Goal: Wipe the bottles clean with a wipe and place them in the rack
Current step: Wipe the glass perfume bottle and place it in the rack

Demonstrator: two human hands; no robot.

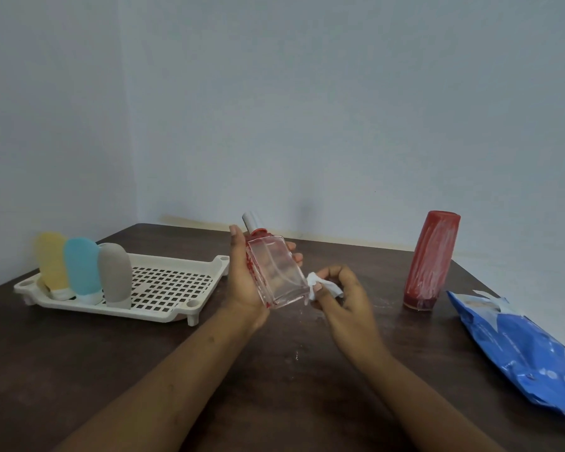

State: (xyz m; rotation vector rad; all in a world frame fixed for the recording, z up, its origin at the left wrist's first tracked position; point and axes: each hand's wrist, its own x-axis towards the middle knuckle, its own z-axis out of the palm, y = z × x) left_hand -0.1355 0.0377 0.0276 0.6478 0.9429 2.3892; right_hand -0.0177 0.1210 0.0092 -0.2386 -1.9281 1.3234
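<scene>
My left hand [243, 282] grips a clear rectangular glass bottle [279, 275] with red smears and a silver cap, tilted above the table's middle. Just to its right, my right hand [346, 295] pinches a crumpled white wipe [320, 287] against the bottle's lower right corner. A white perforated rack [170, 285] sits at the left. Three squeeze bottles stand in its left side: yellow [51, 264], blue [82, 270] and grey [115, 274]. A tall red-smeared bottle [433, 259] stands upside down at the right.
A blue wipes pack [519, 347] lies at the table's right edge. The dark wooden table [274, 386] meets pale walls at the back and left. Small white specks dot the tabletop near my hands.
</scene>
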